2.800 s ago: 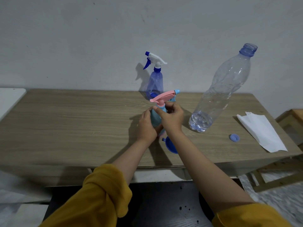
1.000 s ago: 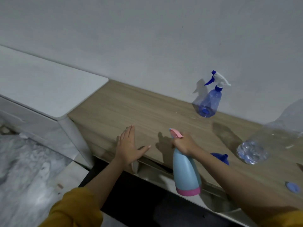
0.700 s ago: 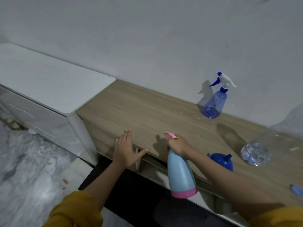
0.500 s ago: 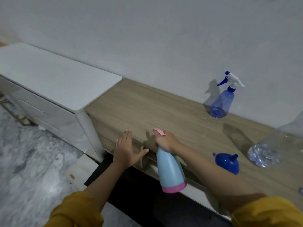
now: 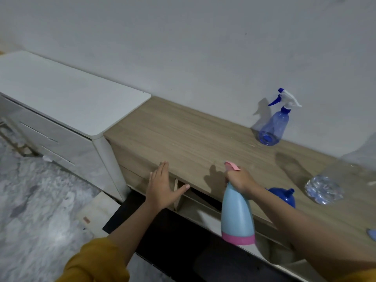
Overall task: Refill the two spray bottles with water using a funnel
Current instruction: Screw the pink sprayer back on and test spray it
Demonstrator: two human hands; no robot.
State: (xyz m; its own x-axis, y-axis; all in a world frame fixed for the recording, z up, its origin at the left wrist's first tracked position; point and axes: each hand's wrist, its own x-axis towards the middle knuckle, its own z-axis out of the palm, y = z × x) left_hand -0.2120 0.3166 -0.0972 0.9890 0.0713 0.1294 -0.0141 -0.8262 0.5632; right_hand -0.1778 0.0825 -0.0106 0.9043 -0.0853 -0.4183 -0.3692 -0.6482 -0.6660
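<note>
My right hand [image 5: 240,180] grips the neck and pink trigger head of a light-blue spray bottle [image 5: 237,216] with a pink base, held in the air in front of the wooden table's front edge [image 5: 203,194]. My left hand [image 5: 162,187] is open, fingers spread, hovering at that edge. A clear blue spray bottle [image 5: 273,127] with a white and blue trigger stands by the wall at the back right. A blue funnel [image 5: 284,197] lies on the table just right of my right wrist. The base of a large clear water bottle [image 5: 323,189] shows at the far right.
A white cabinet [image 5: 67,98] adjoins the table on the left. Marble floor lies at lower left, and a dark open space sits under the table. A small blue cap [image 5: 372,234] rests at the right frame edge.
The view has swung left, shifting everything right in frame. My right hand lifted the light-blue bottle off the table and holds it past the front edge; my left hand let go and opened.
</note>
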